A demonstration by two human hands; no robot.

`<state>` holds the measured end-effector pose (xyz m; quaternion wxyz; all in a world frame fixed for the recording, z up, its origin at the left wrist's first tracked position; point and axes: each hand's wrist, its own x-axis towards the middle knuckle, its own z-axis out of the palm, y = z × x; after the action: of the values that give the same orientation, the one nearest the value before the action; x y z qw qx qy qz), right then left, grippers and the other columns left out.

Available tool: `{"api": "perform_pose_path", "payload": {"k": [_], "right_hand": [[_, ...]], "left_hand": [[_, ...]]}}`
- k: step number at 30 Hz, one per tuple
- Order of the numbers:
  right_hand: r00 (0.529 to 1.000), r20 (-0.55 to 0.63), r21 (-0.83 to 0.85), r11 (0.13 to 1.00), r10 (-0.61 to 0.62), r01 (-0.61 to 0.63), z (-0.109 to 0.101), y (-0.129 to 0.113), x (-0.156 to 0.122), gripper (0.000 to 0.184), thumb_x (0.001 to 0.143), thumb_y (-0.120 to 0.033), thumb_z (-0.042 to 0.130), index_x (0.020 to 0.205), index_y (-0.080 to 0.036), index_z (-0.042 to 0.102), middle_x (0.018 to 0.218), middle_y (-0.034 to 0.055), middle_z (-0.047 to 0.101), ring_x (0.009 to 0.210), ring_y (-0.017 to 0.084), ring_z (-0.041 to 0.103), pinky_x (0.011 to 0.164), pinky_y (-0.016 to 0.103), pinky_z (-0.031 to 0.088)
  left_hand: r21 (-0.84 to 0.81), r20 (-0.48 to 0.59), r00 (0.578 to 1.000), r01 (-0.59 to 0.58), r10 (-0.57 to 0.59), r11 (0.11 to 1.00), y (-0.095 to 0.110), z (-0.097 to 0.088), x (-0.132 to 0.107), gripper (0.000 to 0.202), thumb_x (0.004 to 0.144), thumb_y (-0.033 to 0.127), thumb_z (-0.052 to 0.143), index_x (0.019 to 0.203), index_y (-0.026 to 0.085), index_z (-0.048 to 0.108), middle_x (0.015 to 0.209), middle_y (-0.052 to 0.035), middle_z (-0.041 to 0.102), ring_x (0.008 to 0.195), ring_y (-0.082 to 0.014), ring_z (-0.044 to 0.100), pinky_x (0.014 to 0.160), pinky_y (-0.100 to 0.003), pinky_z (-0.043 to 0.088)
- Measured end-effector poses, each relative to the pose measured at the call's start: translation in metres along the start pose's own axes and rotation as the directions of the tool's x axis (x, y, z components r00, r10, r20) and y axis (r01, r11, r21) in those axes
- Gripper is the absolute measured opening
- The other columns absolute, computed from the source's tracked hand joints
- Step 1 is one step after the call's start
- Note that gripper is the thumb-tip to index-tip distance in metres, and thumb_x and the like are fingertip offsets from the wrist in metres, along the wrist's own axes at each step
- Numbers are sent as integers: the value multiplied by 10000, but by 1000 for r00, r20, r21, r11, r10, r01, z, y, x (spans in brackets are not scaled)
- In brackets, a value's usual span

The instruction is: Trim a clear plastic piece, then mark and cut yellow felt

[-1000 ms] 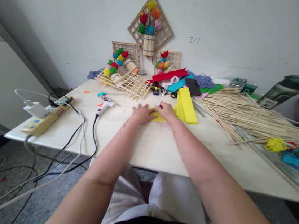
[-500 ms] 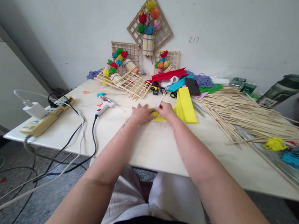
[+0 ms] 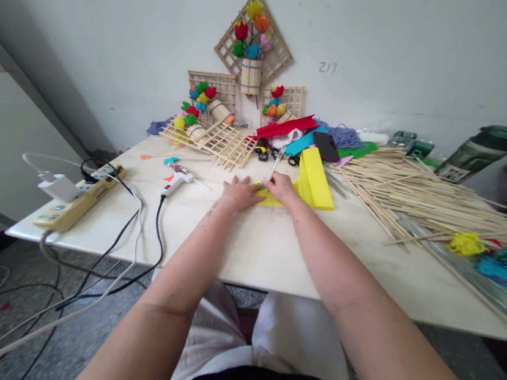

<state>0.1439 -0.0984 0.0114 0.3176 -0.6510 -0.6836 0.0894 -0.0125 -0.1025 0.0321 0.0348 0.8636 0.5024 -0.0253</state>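
Observation:
My left hand (image 3: 240, 194) lies flat with fingers spread, its fingertips pressing the left side of a yellow crepe paper sheet (image 3: 271, 199) on the table. My right hand (image 3: 280, 187) is closed around a slim white pen (image 3: 275, 167), tilted, with its lower tip hidden by the fingers. Between the two hands a small green piece (image 3: 261, 186) shows on the yellow sheet, partly covered. Just right of my right hand stands a folded length of yellow crepe paper (image 3: 314, 179).
A hot glue gun (image 3: 176, 183) and a power strip (image 3: 79, 199) with trailing cords are at left. Behind the hands lie scissors (image 3: 262, 153), stick lattices (image 3: 222, 143) and coloured paper (image 3: 289, 126). Many thin wooden sticks (image 3: 424, 189) and a dark bottle (image 3: 482, 153) are at right.
Both hands and the yellow sheet stay in nearly the same place. The pen's upper end has shifted very slightly.

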Motion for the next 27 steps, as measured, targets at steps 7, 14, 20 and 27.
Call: {"api": "perform_pose_path", "payload": {"k": [7, 14, 20, 27], "right_hand": [[1000, -15, 45, 999, 4, -4, 1, 2, 1, 194, 773, -269, 560, 858, -123, 656, 810, 91, 680, 719, 166, 595, 666, 249, 428], [999, -31, 275, 961, 41, -31, 9, 13, 4, 199, 762, -308, 550, 806, -134, 634, 722, 39, 653, 632, 134, 582, 597, 229, 436], [1000, -19, 219, 976, -2, 6, 7, 12, 2, 208, 722, -323, 588, 748, -128, 656, 682, 32, 649, 622, 132, 554, 589, 228, 421], [1000, -21, 188, 982, -21, 24, 5, 8, 0, 204, 719, -310, 601, 789, -135, 679, 728, 37, 673, 654, 137, 566, 620, 233, 428]], "left_hand": [[5, -5, 1000, -8, 8, 1000, -1, 1, 1, 577, 793, 691, 269, 1284, 425, 414, 1386, -29, 348, 1242, -379, 289, 926, -633, 287], [-1, -10, 1000, 5, -5, 1000, -2, 3, 2, 582, 783, 697, 281, 1287, 434, 406, 1386, -16, 350, 1252, -372, 280, 931, -626, 287], [-29, -29, 999, 16, -17, 999, -4, 3, 1, 594, 757, 728, 291, 1266, 455, 429, 1426, 8, 323, 1289, -363, 255, 961, -646, 225], [-66, -4, 999, 38, -39, 997, -9, 4, 2, 642, 728, 755, 310, 1302, 473, 378, 1501, 29, 182, 1351, -348, 156, 1015, -613, 159]]}}
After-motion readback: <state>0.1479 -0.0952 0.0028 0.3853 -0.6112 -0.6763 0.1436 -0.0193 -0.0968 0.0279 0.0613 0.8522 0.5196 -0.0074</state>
